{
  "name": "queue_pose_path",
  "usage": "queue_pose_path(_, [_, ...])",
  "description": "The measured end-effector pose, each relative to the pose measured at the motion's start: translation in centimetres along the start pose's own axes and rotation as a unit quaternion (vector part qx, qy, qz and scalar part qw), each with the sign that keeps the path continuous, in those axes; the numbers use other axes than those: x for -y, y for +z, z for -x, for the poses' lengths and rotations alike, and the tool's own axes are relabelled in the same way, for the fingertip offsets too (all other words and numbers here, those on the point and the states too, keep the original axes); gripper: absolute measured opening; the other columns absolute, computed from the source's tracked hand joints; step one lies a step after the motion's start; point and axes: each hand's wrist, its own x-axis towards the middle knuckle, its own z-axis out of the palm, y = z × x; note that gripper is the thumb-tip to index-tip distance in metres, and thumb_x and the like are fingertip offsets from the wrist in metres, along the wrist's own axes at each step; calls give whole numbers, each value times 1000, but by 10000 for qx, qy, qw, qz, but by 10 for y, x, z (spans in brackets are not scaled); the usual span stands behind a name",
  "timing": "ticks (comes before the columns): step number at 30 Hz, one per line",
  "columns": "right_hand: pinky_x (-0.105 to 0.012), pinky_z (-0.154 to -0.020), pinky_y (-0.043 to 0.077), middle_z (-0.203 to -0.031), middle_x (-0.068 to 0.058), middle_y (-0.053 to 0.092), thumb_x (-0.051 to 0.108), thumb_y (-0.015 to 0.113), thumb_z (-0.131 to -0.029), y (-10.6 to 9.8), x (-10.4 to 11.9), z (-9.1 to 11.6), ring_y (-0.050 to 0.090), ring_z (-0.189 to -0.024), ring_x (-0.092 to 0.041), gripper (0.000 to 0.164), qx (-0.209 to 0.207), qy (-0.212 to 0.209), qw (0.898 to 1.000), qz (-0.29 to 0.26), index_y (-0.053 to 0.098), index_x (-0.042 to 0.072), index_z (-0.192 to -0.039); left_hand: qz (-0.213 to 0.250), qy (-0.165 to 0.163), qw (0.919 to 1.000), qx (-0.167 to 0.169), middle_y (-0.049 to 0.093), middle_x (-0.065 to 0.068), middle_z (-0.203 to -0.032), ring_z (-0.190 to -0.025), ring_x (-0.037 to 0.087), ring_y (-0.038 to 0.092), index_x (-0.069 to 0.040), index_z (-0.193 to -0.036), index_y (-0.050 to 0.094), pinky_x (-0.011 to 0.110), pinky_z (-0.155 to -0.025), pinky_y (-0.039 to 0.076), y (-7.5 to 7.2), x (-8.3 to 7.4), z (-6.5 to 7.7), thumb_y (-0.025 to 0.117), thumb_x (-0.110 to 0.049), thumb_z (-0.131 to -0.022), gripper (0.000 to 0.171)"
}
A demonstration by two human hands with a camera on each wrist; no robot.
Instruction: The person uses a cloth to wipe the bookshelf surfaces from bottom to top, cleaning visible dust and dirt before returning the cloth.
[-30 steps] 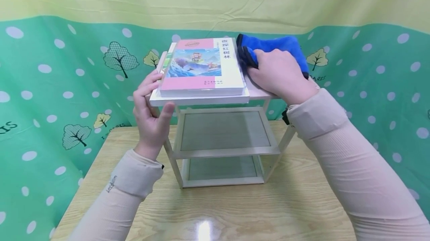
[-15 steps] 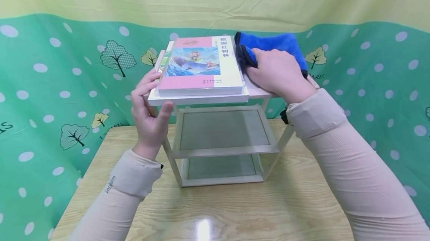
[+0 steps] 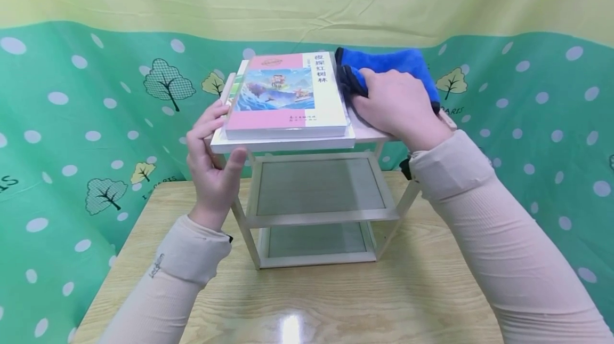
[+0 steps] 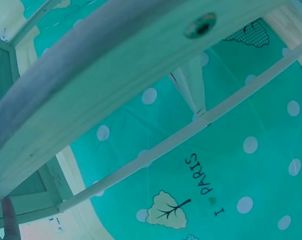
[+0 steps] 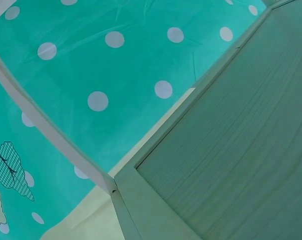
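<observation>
My left hand [image 3: 211, 165] grips the left front corner of a pale wooden shelf rack [image 3: 321, 220], fingers over its side, thumb at the front. Its fingertips lie beside a stack of books [image 3: 283, 144]. On top is a pink and cream book [image 3: 280, 90] with a sea picture. Right of the stack, my right hand [image 3: 395, 101] holds a bunched fold of a blue cloth [image 3: 400, 60] with black edging against the rack's top; some fingers are hidden. A rack rail [image 4: 115, 75] fills much of the left wrist view, with a fingertip [image 4: 9, 217] at lower left.
Below the top are a middle shelf [image 3: 321, 186] and a lower shelf [image 3: 316, 240]. The rack stands on a wood-grain table [image 3: 230, 301]. A green and yellow curtain [image 3: 62, 136] with dots and trees hangs close behind.
</observation>
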Motion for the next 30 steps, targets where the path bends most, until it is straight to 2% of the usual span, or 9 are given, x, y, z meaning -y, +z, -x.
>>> queue_pose_path(3, [-49,-65,48,-101,-22,65,39,40,-100,0,0,1,59,-86,-42,49,-191,48,9998,-58,54,10,-136,6,16,10000,-1,60,6,-129,-136,36,46,17,-111,42,46,-114,43,0,0,0,67,-63,-84,87])
queue_pose_path(8, [-52,-67,50,-108,-24,66,40,40,-99,0,1,3,60,-87,-43,52,-389,136,9990,-173,53,11,-139,8,33,10000,-20,60,5,-128,-136,37,46,17,-110,42,46,-114,43,0,0,0,68,-62,-84,87])
queue_pose_path(11, [-50,-66,49,-105,-23,66,42,40,-99,1,2,3,60,-86,-42,50,-463,146,9986,-193,56,12,-137,19,35,10000,-42,60,4,-128,-135,37,46,17,-110,42,46,-114,43,-1,1,0,68,-62,-84,87])
queue_pose_path(14, [-45,-61,46,-94,-19,65,43,41,-98,1,2,4,59,-82,-38,43,-565,188,9979,-269,63,12,-119,22,33,10000,-44,60,5,-129,-136,37,46,17,-110,42,45,-113,44,0,1,0,68,-62,-84,87])
queue_pose_path(18, [-40,-59,41,-82,-14,60,45,42,-98,0,2,6,57,-77,-35,37,-702,237,9966,-354,59,12,-93,6,43,10000,-58,60,5,-128,-136,37,46,17,-110,42,44,-112,45,0,1,-1,68,-62,-84,87])
queue_pose_path(21, [-41,-59,41,-81,-13,60,44,42,-97,-2,2,7,56,-77,-35,37,-713,230,9968,-295,57,11,-90,30,58,10000,-72,60,6,-128,-136,37,46,17,-110,43,46,-114,43,0,1,-2,68,-63,-84,87])
queue_pose_path(23, [-42,-59,42,-82,-14,61,44,43,-97,-3,2,8,57,-77,-36,37,-679,219,9972,-220,60,11,-94,15,62,10000,-46,60,7,-128,-136,36,46,17,-109,43,47,-114,42,1,1,-3,67,-63,-84,87])
queue_pose_path(26, [-44,-59,45,-87,-17,63,43,43,-97,-3,1,9,58,-79,-38,40,-554,177,9982,-143,64,12,-112,-76,51,10000,17,60,10,-128,-136,36,46,16,-109,43,46,-113,43,1,0,-2,66,-64,-85,86])
queue_pose_path(30, [-44,-60,47,-91,-20,65,40,43,-97,-5,0,11,59,-80,-39,45,-434,43,9990,-119,61,11,-127,-263,57,9996,88,59,19,-128,-136,34,46,15,-110,43,41,-111,47,-1,-3,-2,63,-65,-86,86])
